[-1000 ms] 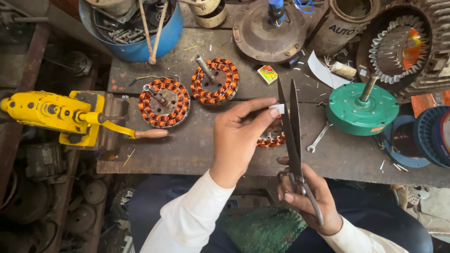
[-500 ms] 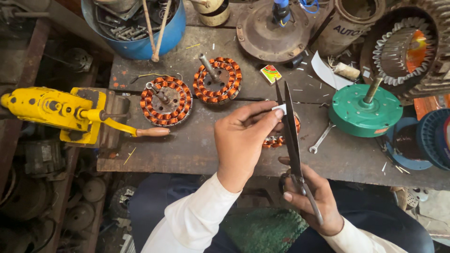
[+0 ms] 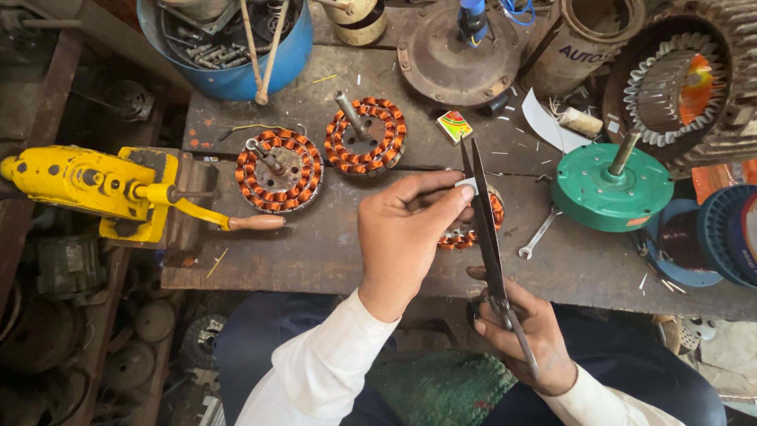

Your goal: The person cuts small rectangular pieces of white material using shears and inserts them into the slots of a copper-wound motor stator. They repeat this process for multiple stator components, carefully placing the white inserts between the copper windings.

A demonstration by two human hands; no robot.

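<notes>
My left hand (image 3: 406, 225) pinches a small white strip (image 3: 467, 184) between thumb and forefinger, holding it against the blades of long dark scissors (image 3: 485, 229). My right hand (image 3: 524, 335) grips the scissor handles low at the bench's near edge, blades pointing away and nearly closed. Behind my left hand lies a copper-wound stator (image 3: 481, 225), mostly hidden. Two more copper-wound stators (image 3: 280, 170) (image 3: 367, 136) with shafts lie further back on the worn wooden bench (image 3: 331, 244).
A green motor housing (image 3: 611, 189) with a shaft stands at right, a small spanner (image 3: 538, 234) beside it. A yellow tool (image 3: 95, 185) with a wooden handle sits at left. A blue tub (image 3: 236, 75) of parts and large motor casings (image 3: 457, 51) line the back.
The scissor blades have closed from a wide V to nearly together on the white strip. My left hand stays pinching the strip; the view has shifted slightly.
</notes>
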